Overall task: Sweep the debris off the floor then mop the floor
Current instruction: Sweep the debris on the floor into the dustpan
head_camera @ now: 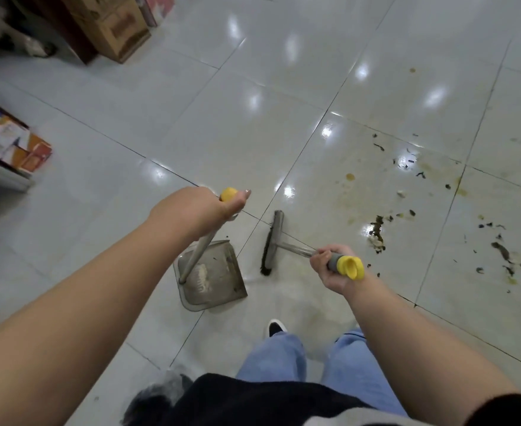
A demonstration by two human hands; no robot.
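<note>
My left hand (205, 209) grips the yellow-capped top of a dustpan handle. The grey dustpan (214, 279) rests on the tiled floor below it, with a little pale dirt inside. My right hand (330, 264) grips the grey and yellow end of a short broom handle. The broom head (272, 242) with dark bristles stands on the floor just right of the dustpan. Dark debris (377, 233) and yellowish stains (350, 177) are scattered over the tiles to the right of the broom.
Cardboard boxes (114, 26) and dark furniture stand at the top left. A colourful box (10, 142) on a low shelf is at the left edge. My shoe (276, 328) and jeans-clad legs are at the bottom centre.
</note>
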